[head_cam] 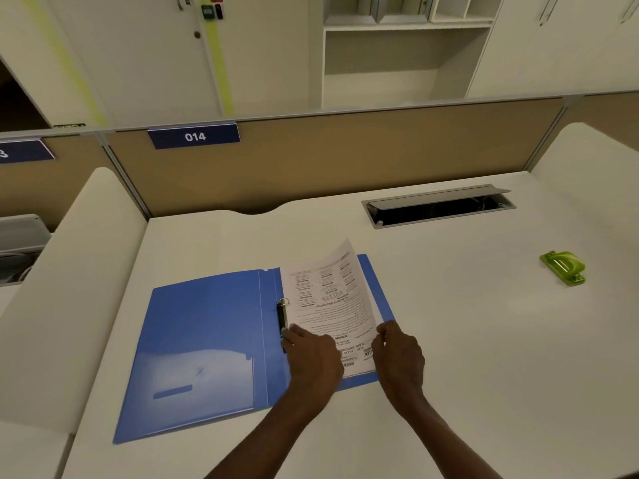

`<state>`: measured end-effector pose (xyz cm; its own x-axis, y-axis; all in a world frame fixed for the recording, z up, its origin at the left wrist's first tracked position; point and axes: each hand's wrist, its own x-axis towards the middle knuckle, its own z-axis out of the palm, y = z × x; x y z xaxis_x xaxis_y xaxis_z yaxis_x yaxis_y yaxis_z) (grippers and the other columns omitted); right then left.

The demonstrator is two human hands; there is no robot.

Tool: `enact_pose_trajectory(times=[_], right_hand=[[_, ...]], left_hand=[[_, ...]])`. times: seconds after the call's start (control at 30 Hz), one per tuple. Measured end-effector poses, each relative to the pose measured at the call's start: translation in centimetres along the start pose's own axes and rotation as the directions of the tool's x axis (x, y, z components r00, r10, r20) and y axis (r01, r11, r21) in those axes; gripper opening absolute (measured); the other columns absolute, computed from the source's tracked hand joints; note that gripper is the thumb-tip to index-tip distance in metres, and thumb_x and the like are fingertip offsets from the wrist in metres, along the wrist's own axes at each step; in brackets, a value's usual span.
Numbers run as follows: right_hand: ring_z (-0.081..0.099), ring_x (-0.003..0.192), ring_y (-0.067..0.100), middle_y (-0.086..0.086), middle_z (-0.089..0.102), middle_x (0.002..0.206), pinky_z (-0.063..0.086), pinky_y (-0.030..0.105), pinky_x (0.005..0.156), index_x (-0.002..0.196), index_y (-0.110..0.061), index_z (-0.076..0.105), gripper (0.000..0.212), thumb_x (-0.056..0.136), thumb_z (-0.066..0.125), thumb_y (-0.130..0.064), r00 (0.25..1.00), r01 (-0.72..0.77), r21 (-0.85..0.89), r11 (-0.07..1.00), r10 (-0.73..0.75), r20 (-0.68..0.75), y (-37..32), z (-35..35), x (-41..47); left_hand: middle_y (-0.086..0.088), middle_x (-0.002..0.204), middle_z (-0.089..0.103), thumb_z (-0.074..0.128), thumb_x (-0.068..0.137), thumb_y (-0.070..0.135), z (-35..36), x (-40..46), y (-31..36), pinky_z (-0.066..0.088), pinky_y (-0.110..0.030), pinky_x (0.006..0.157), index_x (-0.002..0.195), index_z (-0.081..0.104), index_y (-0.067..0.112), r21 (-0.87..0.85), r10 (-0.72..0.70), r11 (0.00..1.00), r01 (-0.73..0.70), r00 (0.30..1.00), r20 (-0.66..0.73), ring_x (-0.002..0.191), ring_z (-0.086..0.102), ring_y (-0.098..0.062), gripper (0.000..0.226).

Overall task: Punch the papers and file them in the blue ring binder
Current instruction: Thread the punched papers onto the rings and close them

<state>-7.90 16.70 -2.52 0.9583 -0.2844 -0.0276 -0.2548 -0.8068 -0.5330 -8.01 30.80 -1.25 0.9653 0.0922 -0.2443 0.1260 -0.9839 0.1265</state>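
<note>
Nearest the camera, both forearms reached in from the bottom edge. The left hand (313, 354) lay flat, fingers fairly straight, pressing the near left corner of the printed papers (330, 305) down beside the ring mechanism (283, 318). The right hand (397, 354) pinched the papers' right edge between thumb and fingers, and the far end of the sheets curled up off the binder. The blue ring binder (204, 344) lay open on the tabletop (466, 340), with the papers on its right-hand cover.

The step in hand looked like seating the punched holes on the rings. To do it well, the left hand would best keep the punched margin square to the spine while the right hand lowers the lifted end slowly, so both holes meet their rings together and do not tear.

Farther off to the right, well apart from the binder, sat the green hole punch (563, 267); beyond it lay an open cable tray (439, 207) and a partition sign (194, 135) reading 014.

The near ring was covered by the left hand, so whether it stood open or closed could not be told. The punched holes themselves were not visible, the number of sheets was unclear, and the print was too small to read.
</note>
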Motion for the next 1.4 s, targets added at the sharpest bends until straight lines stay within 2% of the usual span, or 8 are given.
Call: enact_pose_trajectory(times=[0.07, 0.17, 0.3, 0.43, 0.6, 0.73, 1.1, 1.4], right_hand=[[0.067, 0.067, 0.01, -0.001, 0.071, 0.09, 0.057, 0.022, 0.058, 0.117, -0.018, 0.057, 0.022, 0.099, 0.046, -0.023, 1.0, 0.019, 0.044, 0.999, -0.019, 0.013, -0.5, 0.0, -0.3], [0.07, 0.073, 0.014, 0.003, 0.073, 0.091, 0.06, 0.028, 0.065, 0.123, -0.015, 0.059, 0.028, 0.097, 0.051, -0.02, 0.999, 0.033, 0.124, 0.992, -0.034, 0.012, -1.0, 0.2, -0.5], [0.07, 0.074, 0.013, 0.0, 0.075, 0.089, 0.06, 0.024, 0.069, 0.123, -0.016, 0.062, 0.029, 0.094, 0.058, -0.019, 0.999, 0.049, 0.18, 0.983, -0.047, -0.013, -1.4, 0.6, -0.7], [0.071, 0.079, 0.012, -0.004, 0.074, 0.1, 0.058, 0.02, 0.07, 0.121, -0.022, 0.061, 0.028, 0.094, 0.057, -0.028, 0.998, 0.057, 0.166, 0.984, -0.059, 0.007, -1.7, 1.3, -1.1], [0.064, 0.094, 0.008, -0.011, 0.068, 0.11, 0.048, 0.012, 0.078, 0.117, -0.029, 0.06, 0.036, 0.089, 0.056, -0.051, 0.992, 0.108, 0.18, 0.978, -0.118, 0.042, -1.9, 1.8, -1.2], [0.052, 0.122, 0.016, -0.004, 0.053, 0.136, 0.044, 0.029, 0.101, 0.138, -0.023, 0.042, 0.064, 0.084, 0.064, -0.05, 0.983, 0.022, 0.158, 0.987, -0.05, 0.175, -1.8, 2.2, -0.4], [0.06, 0.115, 0.016, -0.005, 0.059, 0.132, 0.045, 0.029, 0.102, 0.135, -0.024, 0.046, 0.056, 0.086, 0.065, -0.043, 0.966, 0.029, 0.179, 0.983, -0.074, 0.247, -2.0, 3.4, 0.2], [0.061, 0.112, 0.017, -0.004, 0.059, 0.132, 0.048, 0.029, 0.098, 0.134, -0.025, 0.045, 0.054, 0.087, 0.064, -0.042, 0.97, 0.02, 0.208, 0.978, -0.069, 0.234, -2.0, 3.2, 0.2]], left_hand=[[-0.025, 0.13, 0.054, 0.044, 0.096, 0.046, -0.9, 0.9, 1.2, 0.045, -0.041, 0.1, 0.119, 0.06, 0.004, -0.283, 0.033, 0.959, -0.005, 0.995, 0.092, 0.113, 0.055, -0.032, 0.05], [-0.01, 0.099, 0.071, 0.055, 0.091, 0.046, -2.5, 2.3, 2.4, 0.058, -0.036, 0.081, 0.098, 0.069, 0.009, -0.818, 0.095, 0.552, 0.161, 0.963, 0.254, 0.082, 0.068, -0.023, 0.041], [-0.014, 0.08, 0.074, 0.077, 0.078, 0.026, -2.9, 3.6, 2.8, 0.061, -0.042, 0.073, 0.077, 0.074, 0.003, -0.916, 0.035, 0.33, 0.227, 0.967, 0.252, 0.075, 0.073, -0.028, 0.023], [-0.018, 0.075, 0.072, 0.075, 0.074, 0.002, -2.2, 4.5, 2.5, 0.062, -0.042, 0.07, 0.068, 0.072, 0.004, -0.904, -0.072, 0.345, 0.253, 0.967, 0.243, 0.072, 0.072, -0.03, 0.006], [-0.012, 0.069, 0.073, 0.076, 0.069, 0.004, -1.1, 4.7, 1.6, 0.062, -0.038, 0.067, 0.063, 0.073, 0.01, -0.886, -0.121, 0.419, 0.2, 0.979, 0.164, 0.066, 0.071, -0.025, 0.009], [-0.007, 0.082, 0.075, 0.084, 0.066, 0.009, -0.4, 4.9, 0.7, 0.062, -0.033, 0.067, 0.072, 0.075, 0.013, -0.923, -0.116, 0.316, 0.219, 0.975, 0.192, 0.069, 0.073, -0.02, 0.012], [-0.008, 0.099, 0.073, 0.078, 0.075, 0.011, 0.5, 5.0, -0.1, 0.061, -0.032, 0.074, 0.095, 0.074, 0.007, -0.918, -0.033, 0.333, 0.213, 0.976, 0.214, 0.084, 0.072, -0.022, 0.021], [-0.012, 0.098, 0.075, 0.081, 0.073, 0.011, 1.1, 5.3, -0.9, 0.061, -0.041, 0.077, 0.095, 0.074, 0.004, -0.953, -0.016, 0.211, 0.217, 0.976, 0.219, 0.081, 0.074, -0.024, 0.024]])
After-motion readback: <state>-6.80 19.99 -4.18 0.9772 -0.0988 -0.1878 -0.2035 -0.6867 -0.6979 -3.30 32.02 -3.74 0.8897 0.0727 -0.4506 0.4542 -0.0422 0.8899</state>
